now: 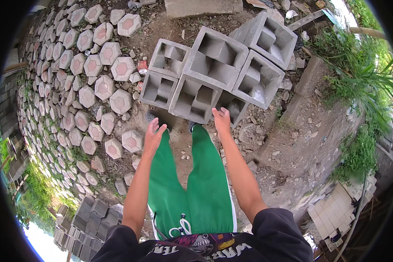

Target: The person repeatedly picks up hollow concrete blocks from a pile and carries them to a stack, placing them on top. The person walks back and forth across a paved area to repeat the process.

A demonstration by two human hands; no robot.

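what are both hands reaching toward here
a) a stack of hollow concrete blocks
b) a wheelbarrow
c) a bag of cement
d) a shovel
a) both the left hand and the right hand are open and stretched out toward the stack of grey hollow concrete blocks just ahead of the feet, holding nothing; the pink-centred hexagonal pavers lie off to the left.

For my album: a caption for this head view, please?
Both hands, left hand and right hand, reach empty toward stacked hollow concrete blocks.
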